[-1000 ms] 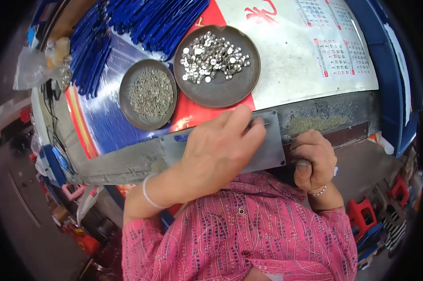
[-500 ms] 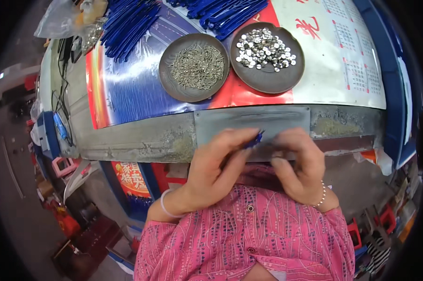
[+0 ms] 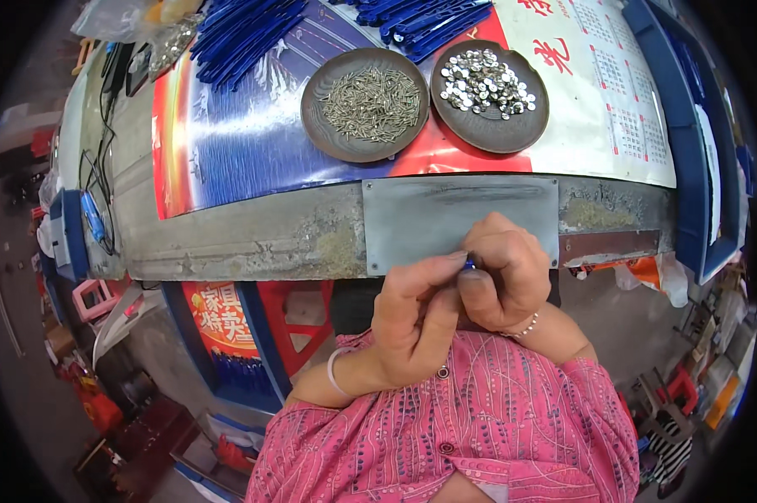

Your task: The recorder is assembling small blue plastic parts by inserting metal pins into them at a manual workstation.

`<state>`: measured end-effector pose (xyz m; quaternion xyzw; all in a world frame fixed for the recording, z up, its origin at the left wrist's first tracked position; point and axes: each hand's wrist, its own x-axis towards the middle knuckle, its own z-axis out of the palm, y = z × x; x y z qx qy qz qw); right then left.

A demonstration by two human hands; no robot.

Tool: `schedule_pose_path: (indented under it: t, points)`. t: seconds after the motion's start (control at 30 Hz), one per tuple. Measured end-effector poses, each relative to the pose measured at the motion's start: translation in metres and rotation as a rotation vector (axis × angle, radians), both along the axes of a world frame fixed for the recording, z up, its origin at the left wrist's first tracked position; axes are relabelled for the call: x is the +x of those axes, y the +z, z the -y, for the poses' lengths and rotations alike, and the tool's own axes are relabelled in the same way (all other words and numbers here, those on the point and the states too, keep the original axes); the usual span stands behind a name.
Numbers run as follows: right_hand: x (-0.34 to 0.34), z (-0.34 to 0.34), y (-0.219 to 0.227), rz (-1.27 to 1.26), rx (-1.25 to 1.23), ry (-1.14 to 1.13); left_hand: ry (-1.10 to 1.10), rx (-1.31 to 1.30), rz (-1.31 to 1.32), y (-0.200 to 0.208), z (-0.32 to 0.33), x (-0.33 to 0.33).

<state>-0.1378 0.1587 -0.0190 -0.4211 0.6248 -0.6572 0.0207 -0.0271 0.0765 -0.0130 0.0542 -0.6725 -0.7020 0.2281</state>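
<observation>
Close to my body, just off the table's front edge, my left hand [image 3: 412, 314] and my right hand [image 3: 510, 272] meet at the fingertips. Between them shows a glossy blue piece [image 3: 469, 265], mostly covered by the fingers, so its full shape is hidden. Thumb and forefinger of my left hand pinch it from the left. The curled fingers and thumb of my right hand close on it from the right. Beyond the hands lie a brown dish [image 3: 309, 117] of short metal pins [image 3: 370, 101] and a second brown dish [image 3: 487, 144] of shiny small discs [image 3: 483, 80].
A grey metal plate [image 3: 445, 210] is fixed at the table's front edge. Bundles of long blue strips [image 3: 248, 38] lie at the back on a printed poster sheet [image 3: 596, 155]. A blue tray [image 3: 693, 193] borders the right side; a blue-edged bin [image 3: 227, 335] stands below, left.
My right hand has come in from the right, and its fingers now touch the blue piece beside my left fingertips. Both hands have dropped slightly nearer to my body.
</observation>
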Motion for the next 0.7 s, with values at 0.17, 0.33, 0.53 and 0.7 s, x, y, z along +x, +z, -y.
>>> schedule_pose_path:
  t: [0.17, 0.33, 0.53, 0.7]
  points:
    - [0.01, -0.005, 0.0, -0.141, 0.194, -0.047, 0.081, 0.052, -0.061, -0.009, -0.006, 0.006]
    - [0.001, -0.002, 0.013, 0.458, 0.13, 0.254, 0.007, 0.253, -0.115, -0.01, -0.007, 0.014]
    - [0.005, 0.006, 0.0, -0.219, 0.106, -0.046, 0.126, 0.182, -0.029, -0.008, -0.006, 0.013]
    - [0.015, 0.0, 0.002, -0.101, 0.247, 0.011, 0.129, 0.285, -0.056, -0.017, -0.008, 0.016]
